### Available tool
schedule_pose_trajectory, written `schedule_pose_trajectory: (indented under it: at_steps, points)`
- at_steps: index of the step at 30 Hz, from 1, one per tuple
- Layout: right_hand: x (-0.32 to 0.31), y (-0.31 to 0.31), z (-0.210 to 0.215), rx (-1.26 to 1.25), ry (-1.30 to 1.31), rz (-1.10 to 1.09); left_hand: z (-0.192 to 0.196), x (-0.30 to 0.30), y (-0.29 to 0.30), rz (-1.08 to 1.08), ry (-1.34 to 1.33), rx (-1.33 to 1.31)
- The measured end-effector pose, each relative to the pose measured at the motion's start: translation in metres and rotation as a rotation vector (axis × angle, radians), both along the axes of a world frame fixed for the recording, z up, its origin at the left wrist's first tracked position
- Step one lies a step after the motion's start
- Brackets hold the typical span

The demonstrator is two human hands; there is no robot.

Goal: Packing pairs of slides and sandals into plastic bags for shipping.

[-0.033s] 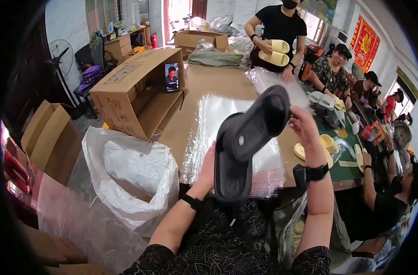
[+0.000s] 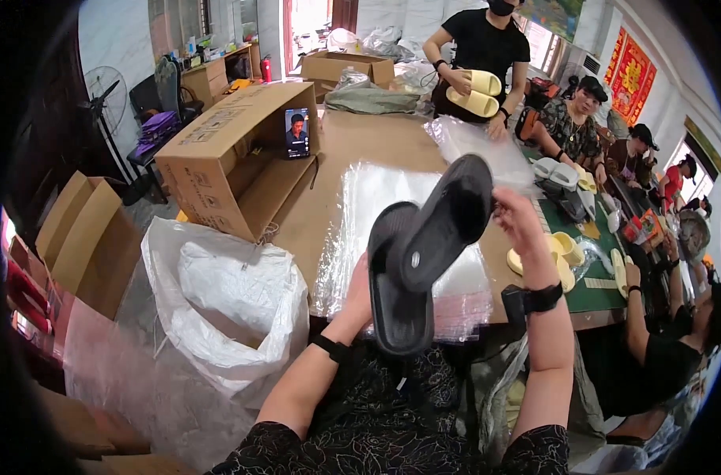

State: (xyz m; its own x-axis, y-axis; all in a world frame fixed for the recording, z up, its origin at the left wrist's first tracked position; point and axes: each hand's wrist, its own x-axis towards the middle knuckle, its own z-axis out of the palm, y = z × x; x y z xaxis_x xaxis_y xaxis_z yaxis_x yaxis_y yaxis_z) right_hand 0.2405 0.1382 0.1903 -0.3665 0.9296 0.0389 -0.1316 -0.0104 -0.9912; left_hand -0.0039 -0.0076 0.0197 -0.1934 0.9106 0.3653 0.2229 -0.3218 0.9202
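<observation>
A pair of black slide sandals is held over the table in front of me. The lower slide [image 2: 402, 321] stands nearly upright, its left edge in my left hand [image 2: 359, 291], whose fingers are mostly hidden behind it. Overlapping it, the upper slide [image 2: 436, 249] leans to the right. At that slide's right edge my right hand [image 2: 520, 215] is closed, fingertips against the rim. Beneath the pair lies a stack of clear plastic bags [image 2: 349, 229].
A cardboard box [image 2: 190, 170] on its side holds a phone [image 2: 297, 133]. A white woven sack [image 2: 218, 317] stands left of me. Yellow slides [image 2: 566, 249] lie on a green mat at right. Across the table a person [image 2: 487, 47] holds yellow slides; others sit along the right.
The black slides have shifted slightly, the upper one tilting and dropping a little to the left. My right hand has moved a little with it.
</observation>
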Motion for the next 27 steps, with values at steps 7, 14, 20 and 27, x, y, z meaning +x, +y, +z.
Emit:
schedule_pose_trajectory:
  at_steps: [7,14,20,27]
  points:
    - [0.008,0.066,-0.077,0.292,-0.544,-0.068,-0.011,0.007,0.005,0.234,0.624,0.073]
    - [-0.020,0.056,-0.101,0.437,-0.770,0.060,-0.037,-0.005,0.014,0.137,0.301,-0.040]
    - [-0.026,-0.037,-0.092,0.733,-0.798,-0.084,-0.025,-0.002,0.010,0.149,0.625,-0.008]
    - [-0.022,-0.115,-0.087,0.693,-0.855,-0.005,-0.063,-0.011,0.028,-0.024,0.126,-0.013]
